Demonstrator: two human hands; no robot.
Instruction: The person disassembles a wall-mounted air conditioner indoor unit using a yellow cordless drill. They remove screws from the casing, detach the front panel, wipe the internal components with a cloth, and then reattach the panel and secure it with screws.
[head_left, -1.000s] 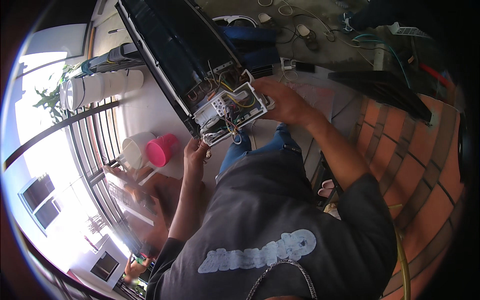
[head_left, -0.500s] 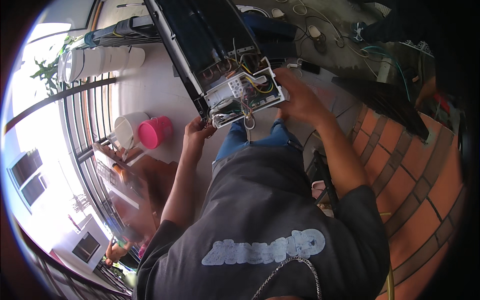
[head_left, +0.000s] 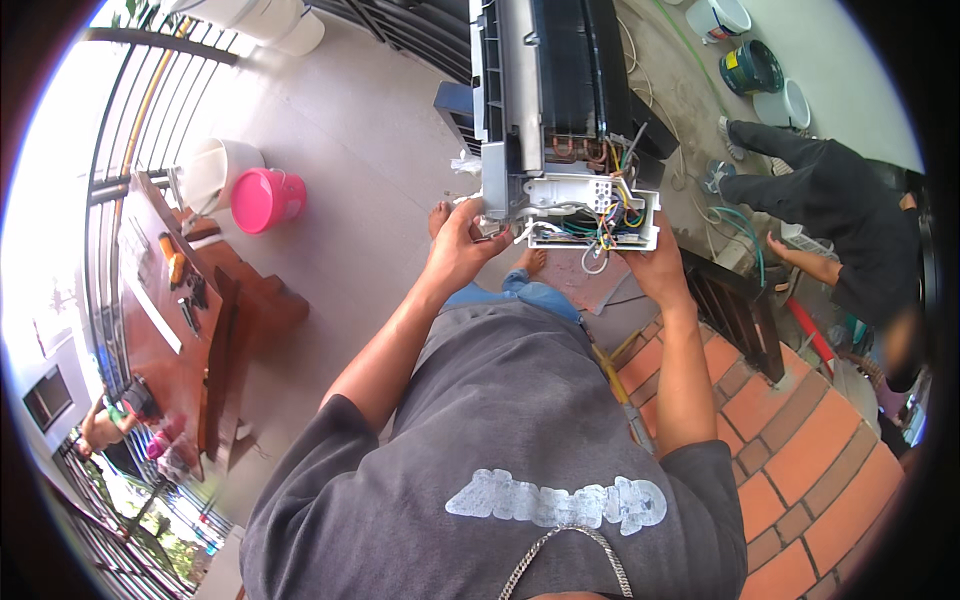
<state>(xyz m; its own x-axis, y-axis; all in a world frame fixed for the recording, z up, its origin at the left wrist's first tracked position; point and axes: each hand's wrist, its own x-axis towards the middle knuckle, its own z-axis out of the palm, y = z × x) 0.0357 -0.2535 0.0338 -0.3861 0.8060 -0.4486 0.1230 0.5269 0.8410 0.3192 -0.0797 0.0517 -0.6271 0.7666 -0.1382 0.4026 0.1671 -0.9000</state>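
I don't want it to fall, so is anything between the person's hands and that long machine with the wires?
No, nothing visible is in between. The left hand holds the near left corner of the long machine, and the right hand holds its near right corner, at the white box with wires.

In front of you is a long air conditioner [head_left: 568, 75] without its cover, black along its body with a grey end, its far end running out of view. At your end, its white wire box [head_left: 590, 212] stands open, with coloured wires bunched inside and a pale loop hanging over the edge. Your left hand [head_left: 463, 248] grips the grey corner; your right hand [head_left: 655, 268] holds the box's right corner.
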